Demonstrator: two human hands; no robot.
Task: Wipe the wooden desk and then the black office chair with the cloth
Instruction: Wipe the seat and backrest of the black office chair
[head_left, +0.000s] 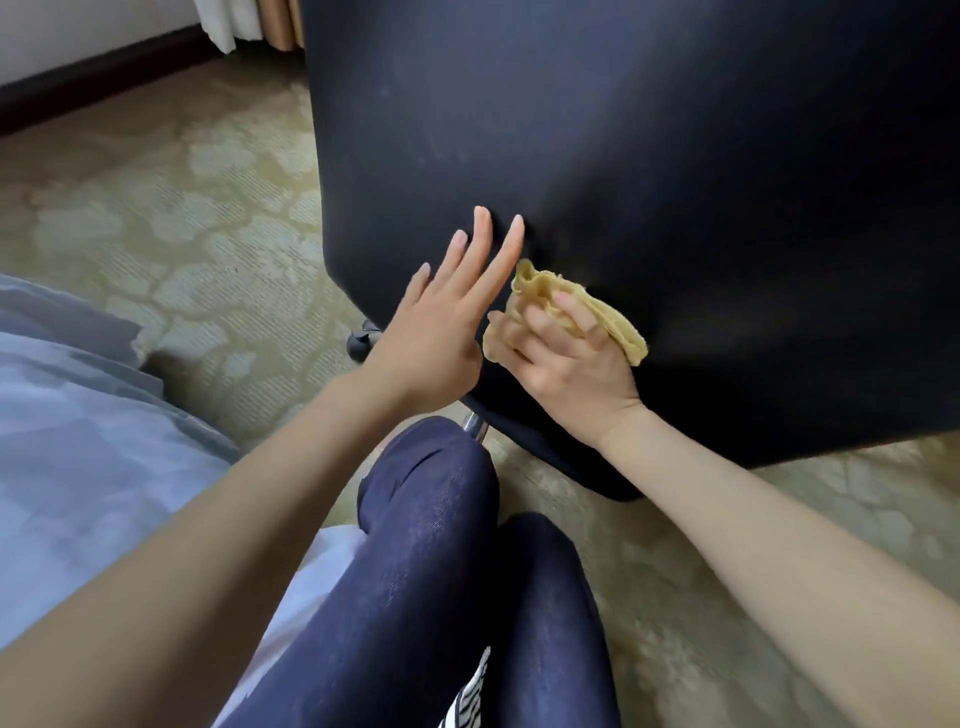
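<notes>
Pale blue bedding (78, 441) fills the left edge, with patterned beige carpet (182, 208) stretching beyond it to a dark skirting board. Next comes a black caster (361, 340) of the office chair, half hidden behind the person's left hand (441, 332). That hand is flat and open, its straight fingertips (483, 218) touching the lower chair back. Below it are knees in dark blue leggings (426, 545). Just beside the left hand, a bunched yellow cloth (540, 286) sits against the chair. The right hand (566, 364) grips it, fingers bent over it, pressing it to the fabric. The black office chair (675, 156) takes up everything to the right.
</notes>
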